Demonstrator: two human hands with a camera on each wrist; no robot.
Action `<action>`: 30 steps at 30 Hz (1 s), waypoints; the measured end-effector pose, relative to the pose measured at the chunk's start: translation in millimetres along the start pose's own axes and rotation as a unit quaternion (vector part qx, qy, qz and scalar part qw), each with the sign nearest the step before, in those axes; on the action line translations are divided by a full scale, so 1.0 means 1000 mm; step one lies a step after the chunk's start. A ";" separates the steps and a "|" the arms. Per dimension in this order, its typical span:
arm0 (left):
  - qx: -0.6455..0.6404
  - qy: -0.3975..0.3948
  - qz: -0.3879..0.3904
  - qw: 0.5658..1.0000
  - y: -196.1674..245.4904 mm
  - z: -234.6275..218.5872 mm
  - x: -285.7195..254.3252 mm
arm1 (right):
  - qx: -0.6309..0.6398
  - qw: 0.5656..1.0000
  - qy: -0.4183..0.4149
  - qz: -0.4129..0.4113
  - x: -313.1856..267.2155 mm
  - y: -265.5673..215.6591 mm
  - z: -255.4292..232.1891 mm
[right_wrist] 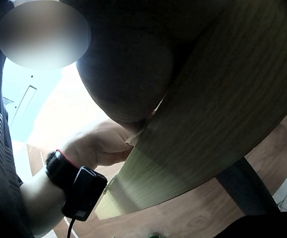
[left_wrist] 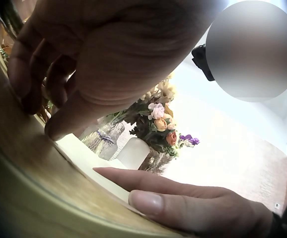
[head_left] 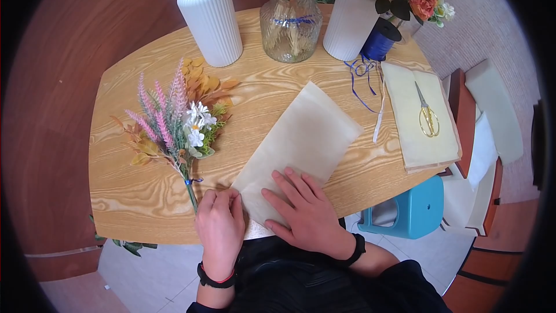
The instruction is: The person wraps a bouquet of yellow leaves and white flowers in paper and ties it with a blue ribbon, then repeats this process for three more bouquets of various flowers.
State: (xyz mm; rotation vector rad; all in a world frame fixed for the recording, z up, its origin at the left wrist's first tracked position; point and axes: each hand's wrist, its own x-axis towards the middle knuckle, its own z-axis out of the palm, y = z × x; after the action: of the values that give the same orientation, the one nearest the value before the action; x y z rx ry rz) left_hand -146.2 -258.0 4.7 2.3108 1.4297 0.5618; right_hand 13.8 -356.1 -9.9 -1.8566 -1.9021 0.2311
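Note:
A folded sheet of beige wrapping paper (head_left: 307,133) lies slanted across the front of the wooden table. My right hand (head_left: 307,214) rests flat on its lower part with the fingers spread. At the paper's lower left edge my left hand (head_left: 221,217) has its fingers curled, the thumb and fingertips pinching the edge. In the left wrist view, the left thumb (left_wrist: 64,121) meets the paper's edge close to the tabletop. Just left of the paper is a bouquet (head_left: 179,127) of pink, white and orange artificial flowers, its stems tied with blue ribbon and reaching toward the left hand.
Along the back stand a white ribbed vase (head_left: 211,23), a glass vase (head_left: 291,23) and another white vase (head_left: 349,20) beside bright flowers. A blue ribbon spool (head_left: 381,40) trails ribbon. Gold-handled scissors (head_left: 427,117) lie on stacked paper (head_left: 405,133). A blue stool (head_left: 414,208) stands below.

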 end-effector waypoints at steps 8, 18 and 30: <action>0.008 0.005 -0.002 1.000 -0.002 0.001 0.000 | -0.002 1.000 -0.003 0.000 0.000 0.000 0.001; 0.030 0.017 0.013 0.999 -0.003 0.001 0.000 | -0.005 1.000 -0.006 0.001 0.000 0.000 0.001; 0.024 -0.001 -0.011 1.000 -0.002 0.000 0.000 | -0.005 1.000 -0.003 0.001 0.000 0.000 0.001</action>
State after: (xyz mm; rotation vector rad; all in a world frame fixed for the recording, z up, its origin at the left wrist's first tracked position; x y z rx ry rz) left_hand -147.9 -257.1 3.9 2.3295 1.4806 0.5230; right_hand 13.3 -356.1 -10.6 -1.8674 -1.9084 0.2297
